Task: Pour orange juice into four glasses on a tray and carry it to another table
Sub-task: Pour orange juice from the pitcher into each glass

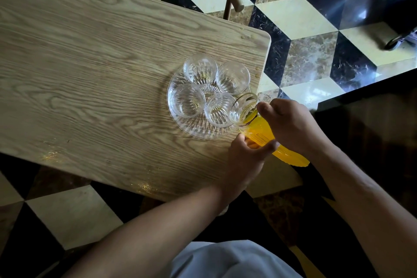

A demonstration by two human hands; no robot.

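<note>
Both my hands — left (244, 156), right (293, 126) — around the tilted juice bottle (266, 135), mouth above the nearest glass (220, 109) on the tray (191, 128) near the bench's (90, 63) right edge

Pale wood-grain worktop (90, 63), clear ribbed glasses (187, 101) on clear fluted tray (178, 124), bright orange juice jug (270, 140), black-cream-brown cube-pattern marble floor (304, 18)

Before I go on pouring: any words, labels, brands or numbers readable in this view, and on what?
None can be read.
Juice bottle: faint raised lines on its side where the left hand and right hand grip it; too blurred to tell if they are text.
Four glasses and glass tray: only moulded ribs, no print.
Wooden table: wood grain only.
</note>
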